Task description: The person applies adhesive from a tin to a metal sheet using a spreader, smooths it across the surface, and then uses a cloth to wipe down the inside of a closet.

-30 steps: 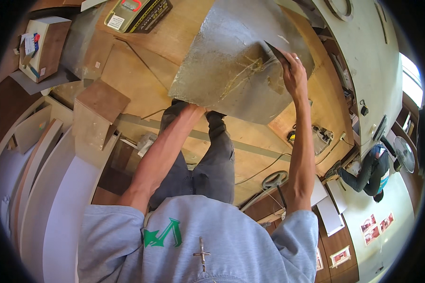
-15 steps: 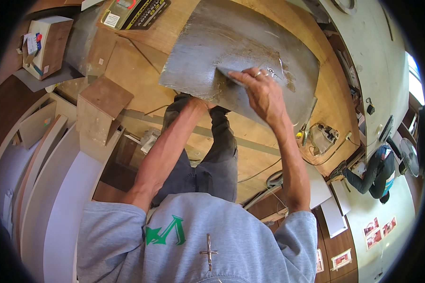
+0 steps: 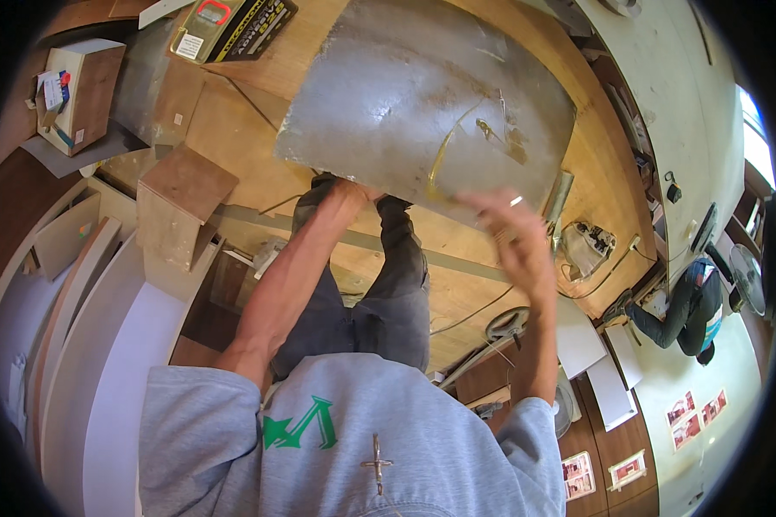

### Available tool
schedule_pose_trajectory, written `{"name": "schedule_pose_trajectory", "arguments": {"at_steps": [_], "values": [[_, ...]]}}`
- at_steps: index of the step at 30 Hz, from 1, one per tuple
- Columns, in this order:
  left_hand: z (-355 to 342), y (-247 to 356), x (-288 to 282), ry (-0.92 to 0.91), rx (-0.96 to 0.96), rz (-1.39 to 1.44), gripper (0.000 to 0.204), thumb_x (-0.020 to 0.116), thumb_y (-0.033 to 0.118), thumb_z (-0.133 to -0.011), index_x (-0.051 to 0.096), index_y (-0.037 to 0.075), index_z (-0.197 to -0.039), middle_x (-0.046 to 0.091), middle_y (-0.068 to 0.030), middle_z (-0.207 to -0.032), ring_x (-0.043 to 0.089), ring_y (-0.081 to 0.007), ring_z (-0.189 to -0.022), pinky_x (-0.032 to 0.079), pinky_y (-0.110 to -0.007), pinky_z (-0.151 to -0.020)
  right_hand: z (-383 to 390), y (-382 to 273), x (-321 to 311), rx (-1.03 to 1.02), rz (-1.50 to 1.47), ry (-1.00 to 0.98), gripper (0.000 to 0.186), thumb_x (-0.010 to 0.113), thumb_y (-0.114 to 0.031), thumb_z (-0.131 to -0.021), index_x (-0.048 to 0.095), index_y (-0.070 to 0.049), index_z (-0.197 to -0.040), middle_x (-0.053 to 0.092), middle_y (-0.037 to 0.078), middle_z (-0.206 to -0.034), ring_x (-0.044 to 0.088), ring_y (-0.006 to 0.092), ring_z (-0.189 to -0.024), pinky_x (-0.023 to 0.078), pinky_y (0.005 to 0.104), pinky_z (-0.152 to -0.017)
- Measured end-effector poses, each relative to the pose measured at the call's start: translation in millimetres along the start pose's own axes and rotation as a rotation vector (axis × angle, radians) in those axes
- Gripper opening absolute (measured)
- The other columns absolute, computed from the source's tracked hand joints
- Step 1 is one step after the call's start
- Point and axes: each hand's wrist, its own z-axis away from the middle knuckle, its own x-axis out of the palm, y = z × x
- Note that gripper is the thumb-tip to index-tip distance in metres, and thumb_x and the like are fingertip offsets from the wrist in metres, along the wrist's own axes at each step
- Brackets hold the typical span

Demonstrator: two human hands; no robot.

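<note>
The broad grey sheet (image 3: pixel 379 103) lies across the tan plywood work surface (image 3: pixel 241 129), its near edge reaching over the wearer's knees. My head view shows a semi-gloss face with cloudy highlights and fine scuffs. A thin amber streak (image 3: pixel 444 159) curves over its right half; beside it I record a matt brown patch (image 3: pixel 516 148). The left border is ragged and lighter, the far corners bowed by the lens; I cannot tell what the sheet is made of.

The left hand (image 3: pixel 356 191) is at the near edge, its fingers hidden by the sheet, so I cannot tell whether it grips. The right hand (image 3: pixel 517 226), motion-blurred, with a pale ring on one finger, is at the lower right edge, fingers bent; I cannot tell whether it holds anything or touches the sheet.

Labelling: a rectangular black-and-yellow tin (image 3: pixel 233 30), beyond the sheet to the left, has bold block lettering, a red ring on top and a white sticker (image 3: pixel 189 46). The grey cotton T-shirt (image 3: pixel 353 431) shows a green angular print, with a metal cross pendant (image 3: pixel 377 465) over it.

Further out, I note a brown-topped wooden block (image 3: pixel 190 185) at left, a crumpled grey-beige bag (image 3: pixel 588 250) at right, and a seated co-worker (image 3: pixel 690 302) near a round fan (image 3: pixel 748 277).
</note>
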Motion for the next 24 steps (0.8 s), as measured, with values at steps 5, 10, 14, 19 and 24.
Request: {"name": "schedule_pose_trajectory", "arguments": {"at_steps": [5, 10, 14, 19, 24], "values": [[-9.7, -11.6, -4.1, -0.001, -0.031, 0.007, 0.042, 0.05, 0.039, -0.102, 0.057, 0.009, -0.131, 0.062, -0.0091, -0.13, 0.057, -0.0258, -0.12, 0.047, -0.043, -0.105, -51.6, 88.1, -11.0, -0.105, 0.32, 0.366, 0.046, 0.056, 0.006, -0.09, 0.069, -0.016, -0.128, 0.068, 0.012, -0.109, 0.063, 0.0321, -0.095, 0.052, 0.0375, -0.088], [-5.3, -16.5, -10.9, -0.001, -0.052, 0.021, 0.042, 0.05, 0.039, -0.102, 0.058, 0.009, -0.13, 0.062, -0.0088, -0.13, 0.057, -0.0256, -0.12, 0.047, -0.043, -0.105, -74.8, 115.5, -9.7, -0.162, 0.328, 0.206, 0.044, 0.06, 0.001, -0.09, 0.068, -0.019, -0.128, 0.067, 0.013, -0.107, 0.064, 0.0334, -0.096, 0.051, 0.0423, -0.089], [-4.7, -26.6, -12.7, -0.002, -0.08, 0.043, 0.042, 0.05, 0.04, -0.102, 0.058, 0.01, -0.13, 0.063, -0.0085, -0.13, 0.057, -0.0255, -0.12, 0.047, -0.043, -0.105, -114.0, 158.3, -46.5, -0.025, 0.495, 0.344, 0.033, 0.057, -0.011, -0.096, 0.068, -0.018, -0.127, 0.068, 0.013, -0.107, 0.065, 0.0334, -0.102, 0.052, 0.0433, -0.089], [-2.8, -35.0, -18.4, -0.041, -0.074, 0.118, 0.044, 0.047, 0.041, -0.102, 0.057, 0.009, -0.131, 0.062, -0.0091, -0.131, 0.056, -0.0262, -0.122, 0.045, -0.044, -0.107, -144.1, 209.8, -40.1, -0.012, 0.641, 0.273, 0.029, 0.057, -0.019, -0.098, 0.068, -0.018, -0.125, 0.068, 0.013, -0.11, 0.064, 0.0345, -0.106, 0.052, 0.0433, -0.09], [1.2, -38.7, -11.9, -0.121, 0.002, 0.006, 0.048, 0.047, 0.044, -0.102, 0.055, 0.008, -0.133, 0.06, -0.0093, -0.134, 0.056, -0.026, -0.123, 0.043, -0.043, -0.11, -122.5, 174.7, -12.7, -0.095, 0.575, 0.138, 0.03, 0.06, -0.014, -0.095, 0.07, -0.02, -0.123, 0.069, 0.012, -0.107, 0.065, 0.0352, -0.101, 0.054, 0.044, -0.086]]}}
